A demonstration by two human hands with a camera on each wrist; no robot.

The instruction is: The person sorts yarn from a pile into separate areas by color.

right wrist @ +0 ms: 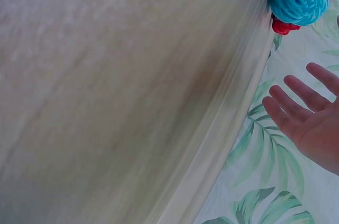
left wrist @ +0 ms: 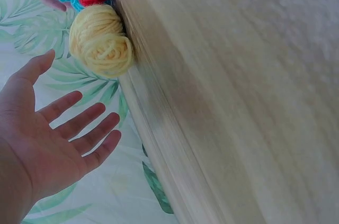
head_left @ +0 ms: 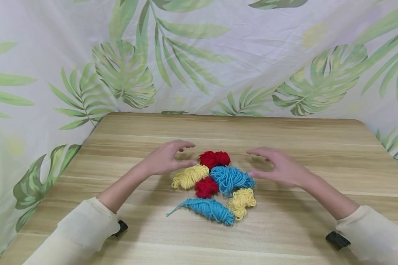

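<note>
Several small yarn bundles lie grouped in the middle of the table. A red bundle (head_left: 215, 158) is at the back, with a yellow bundle (head_left: 190, 176) to its left and a blue bundle (head_left: 231, 179) to its right. Another red bundle (head_left: 206, 187) sits in the centre; a second blue bundle (head_left: 209, 210) with a loose tail and a second yellow bundle (head_left: 242, 203) lie in front. My left hand (head_left: 167, 157), fingers spread, is beside the left yellow bundle (left wrist: 100, 41), holding nothing. Opposite it, my right hand (head_left: 278, 167) is held out empty near the blue bundle (right wrist: 300, 0).
The wooden table (head_left: 136, 127) extends around the yarn on all sides. Behind it hangs a white cloth (head_left: 199, 66) with green leaf prints. Dark pieces show at both sleeves (head_left: 86, 224).
</note>
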